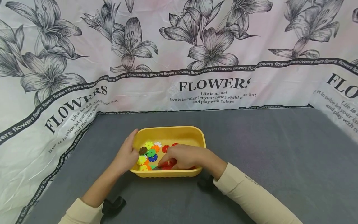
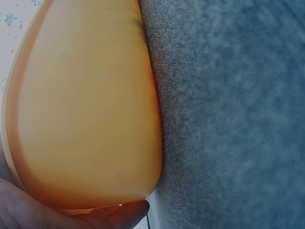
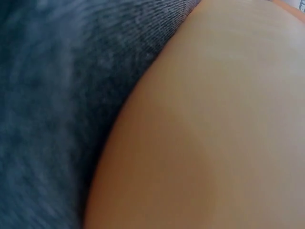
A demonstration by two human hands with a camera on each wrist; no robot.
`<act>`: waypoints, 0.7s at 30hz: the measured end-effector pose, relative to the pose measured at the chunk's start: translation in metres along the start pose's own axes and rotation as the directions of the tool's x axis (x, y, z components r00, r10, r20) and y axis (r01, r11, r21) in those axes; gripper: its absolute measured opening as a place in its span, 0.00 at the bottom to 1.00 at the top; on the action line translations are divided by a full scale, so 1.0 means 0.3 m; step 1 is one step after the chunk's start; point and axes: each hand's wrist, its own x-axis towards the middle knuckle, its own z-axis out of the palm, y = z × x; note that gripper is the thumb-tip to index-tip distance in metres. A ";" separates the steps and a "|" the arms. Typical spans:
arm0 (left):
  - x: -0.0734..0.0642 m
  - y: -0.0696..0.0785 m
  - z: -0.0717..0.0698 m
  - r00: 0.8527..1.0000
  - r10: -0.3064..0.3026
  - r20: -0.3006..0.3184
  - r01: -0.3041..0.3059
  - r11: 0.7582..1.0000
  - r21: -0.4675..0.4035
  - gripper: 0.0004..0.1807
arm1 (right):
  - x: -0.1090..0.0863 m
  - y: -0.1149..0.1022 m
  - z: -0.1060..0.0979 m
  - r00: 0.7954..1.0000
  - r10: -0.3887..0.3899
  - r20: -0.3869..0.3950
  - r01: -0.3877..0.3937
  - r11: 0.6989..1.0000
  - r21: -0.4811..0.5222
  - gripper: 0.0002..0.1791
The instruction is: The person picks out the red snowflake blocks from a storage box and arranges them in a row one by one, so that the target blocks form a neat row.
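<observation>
A yellow plastic bin sits on a grey cloth. My left hand grips its left end, thumb at the rim; the left wrist view shows fingers around the bin's end. Inside lie small notched plastic discs: brown, green, blue, yellow and orange ones bunched at the left. Red discs lie in the middle and under my right hand, which reaches over the right side with bent fingers pointing down. Its fingertips are partly hidden, so I cannot tell whether they pinch a disc.
Grey cloth covers the surface around the bin. Behind it and along the left hangs a white flower-printed sheet. Black straps show at both wrists. The bin's outer wall fills much of the right wrist view.
</observation>
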 end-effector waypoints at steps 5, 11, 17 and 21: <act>-0.004 0.003 -0.001 1.000 -0.007 0.005 0.007 1.000 0.008 0.42 | -0.003 -0.005 0.005 1.000 0.011 -0.015 -0.011 0.999 -0.031 0.18; -0.001 0.003 0.001 1.000 0.000 -0.002 0.000 1.000 0.024 0.41 | -0.019 -0.003 -0.001 0.980 0.143 -0.140 -0.157 0.983 -0.094 0.15; -0.001 0.006 -0.001 1.000 -0.017 -0.008 0.018 1.000 0.025 0.42 | -0.024 -0.002 -0.007 0.970 0.153 -0.190 -0.175 0.979 -0.107 0.14; -0.003 0.011 0.001 1.000 -0.021 -0.006 0.021 1.000 0.020 0.41 | -0.023 0.002 -0.004 0.972 0.117 -0.201 -0.140 0.985 -0.102 0.13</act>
